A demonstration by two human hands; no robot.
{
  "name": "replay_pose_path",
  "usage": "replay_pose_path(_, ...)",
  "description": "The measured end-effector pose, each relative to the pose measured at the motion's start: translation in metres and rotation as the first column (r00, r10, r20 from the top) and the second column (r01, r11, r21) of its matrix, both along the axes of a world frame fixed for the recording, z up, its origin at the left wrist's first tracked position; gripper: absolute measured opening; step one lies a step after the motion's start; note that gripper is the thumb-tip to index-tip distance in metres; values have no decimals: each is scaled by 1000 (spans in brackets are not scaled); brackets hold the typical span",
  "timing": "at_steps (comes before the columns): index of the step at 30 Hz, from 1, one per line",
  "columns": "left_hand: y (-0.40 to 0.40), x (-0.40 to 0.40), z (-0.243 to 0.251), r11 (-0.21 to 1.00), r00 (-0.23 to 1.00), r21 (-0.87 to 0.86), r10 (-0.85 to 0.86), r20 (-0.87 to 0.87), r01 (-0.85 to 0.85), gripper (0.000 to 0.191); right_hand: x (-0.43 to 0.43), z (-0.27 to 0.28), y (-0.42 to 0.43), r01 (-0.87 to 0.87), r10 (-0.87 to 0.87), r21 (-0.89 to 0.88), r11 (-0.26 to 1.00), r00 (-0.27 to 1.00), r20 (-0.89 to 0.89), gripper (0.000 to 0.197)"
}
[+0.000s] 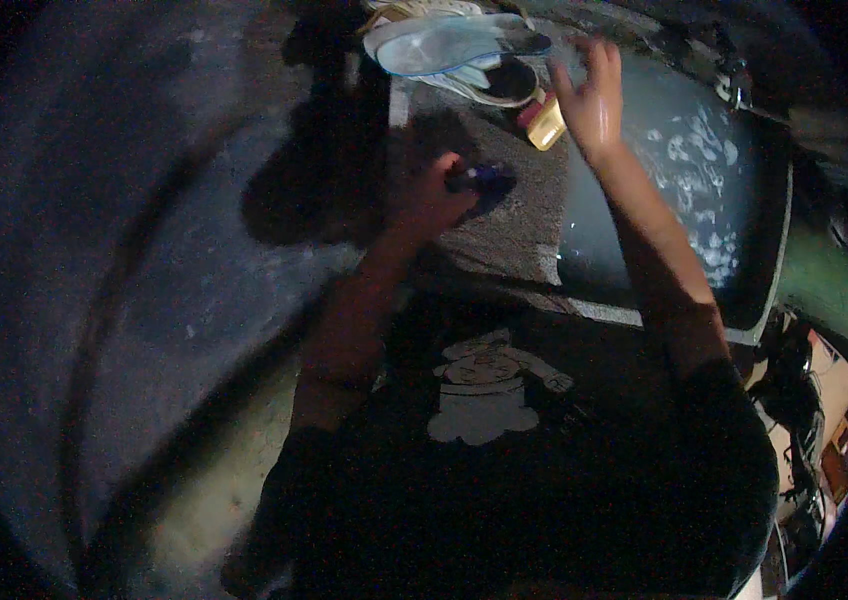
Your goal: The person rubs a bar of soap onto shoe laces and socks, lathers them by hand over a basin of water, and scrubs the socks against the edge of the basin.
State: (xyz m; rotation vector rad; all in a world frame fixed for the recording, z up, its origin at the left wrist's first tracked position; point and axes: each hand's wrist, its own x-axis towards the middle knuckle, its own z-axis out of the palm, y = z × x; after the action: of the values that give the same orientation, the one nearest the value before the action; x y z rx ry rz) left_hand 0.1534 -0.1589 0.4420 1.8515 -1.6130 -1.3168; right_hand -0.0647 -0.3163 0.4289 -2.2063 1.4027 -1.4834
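My left hand [448,191], in deep shadow, is closed around a small dark blue object [487,180] over a grey cloth mat [517,225]. What the object is cannot be made out. My right hand [595,101] is raised with its fingers apart, wet-looking and holding nothing. Just left of its palm is a small yellow and dark red block [546,129], perhaps a brush. Beyond both hands, a light-coloured shoe [461,84] lies at the mat's far end. A pale blue insole [442,46] lies across the shoe and hides part of it.
The mat covers the left part of a glossy dark tabletop [604,247] with a light rim. White wet or foamy patches [694,165] mark its right side. Dark cables [795,405] hang at lower right beside a pale board [833,375]. Most of the left is in shadow.
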Motion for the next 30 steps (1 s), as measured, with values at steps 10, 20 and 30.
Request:
replay_pose_path(10,69,-43,-49,931,899,-205,-208,385,303,92,19,-90,191,-226,354,428,875,902,-248,46)
replay_pose_path(20,113,-25,-66,925,800,-208,-145,583,319,80,93,-79,175,-26,226,471,882,900,-373,39)
replay_pose_path(30,128,6,-50,947,854,-218,-94,512,235,79,136,-39,164,-126,302,381,916,841,-448,34)
